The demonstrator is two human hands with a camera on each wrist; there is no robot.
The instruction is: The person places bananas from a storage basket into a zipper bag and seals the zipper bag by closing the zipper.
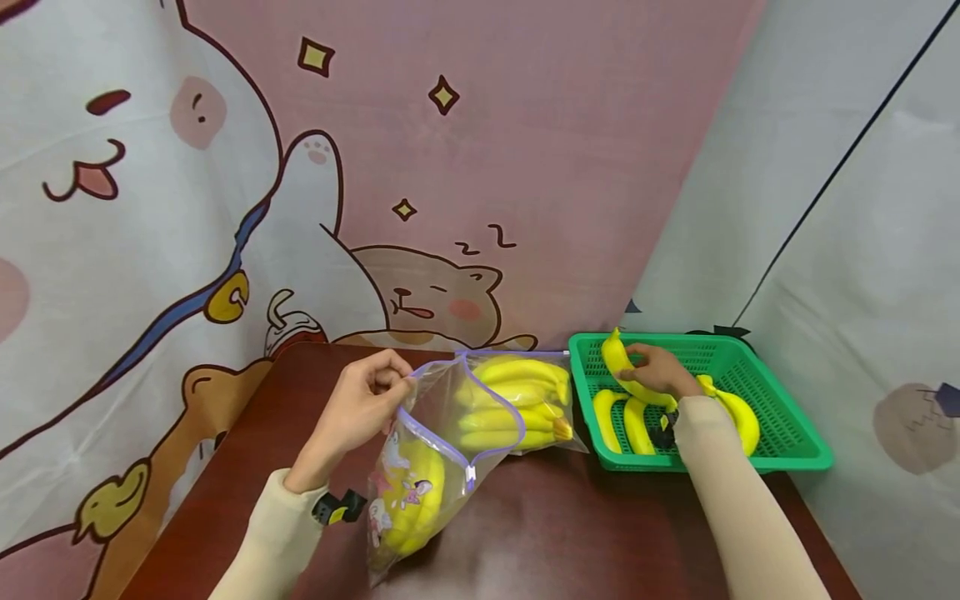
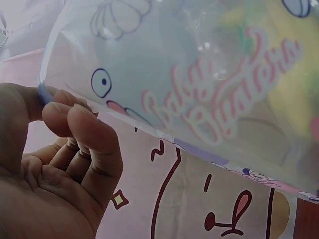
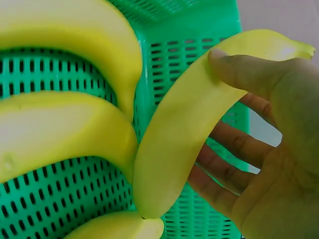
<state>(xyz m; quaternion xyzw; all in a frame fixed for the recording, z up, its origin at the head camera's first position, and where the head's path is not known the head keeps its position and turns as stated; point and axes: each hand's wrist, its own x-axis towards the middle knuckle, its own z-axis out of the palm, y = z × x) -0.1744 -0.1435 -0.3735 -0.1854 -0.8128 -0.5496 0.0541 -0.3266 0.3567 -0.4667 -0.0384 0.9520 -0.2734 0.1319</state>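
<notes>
Nearby, a little in from the left edge of the table (image 1: pixel 592 533), we have a printed zip bag (image 1: pixel 450 483) with bananas (image 1: pixel 420 508) bunched low in it; our left hand (image 1: pixel 367 400) pinches its rim between thumb and fingers, and the mouth gapes; we judge that pinch the weak point, since a slip could let the limp sides fold together, and a banana might snag on the zip slider (image 1: pixel 471 475); farther off, toward the table's far right corner, a green basket (image 1: pixel 813 454) carries loose bananas (image 1: pixel 637 425); our right hand (image 1: pixel 660 371) holds one banana (image 1: pixel 617 358) nearer its stem end, at the basket's far left corner; its smooth skin might slide from so light a grasp, or its lower end catch on its neighbours or the rim; between bag and basket, by the table's far edge, a second filled bag (image 1: pixel 517 408) obstructs a straight, low reach across; beyond that edge hangs a cartoon-printed cloth (image 1: pixel 585 167).
</notes>
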